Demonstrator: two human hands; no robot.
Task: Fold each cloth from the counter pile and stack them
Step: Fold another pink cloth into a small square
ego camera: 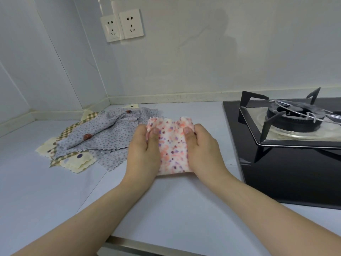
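Observation:
A white cloth with pink and purple spots [170, 148] lies partly folded on the pale counter [166, 209]. My left hand [143, 152] pinches its left edge with the thumb on top. On the other side my right hand [203, 150] pinches the right edge the same way. The far edge of the cloth is lifted and bunched between my thumbs. To the left sits the pile of loose cloths [96, 137]: grey-blue dotted ones on top, checked and cream ones underneath.
A black gas hob [287, 174] with a raised pan support [280, 122] stands close on the right. The tiled wall with two sockets [121, 25] runs behind. The counter's front edge [147, 244] is near my forearms.

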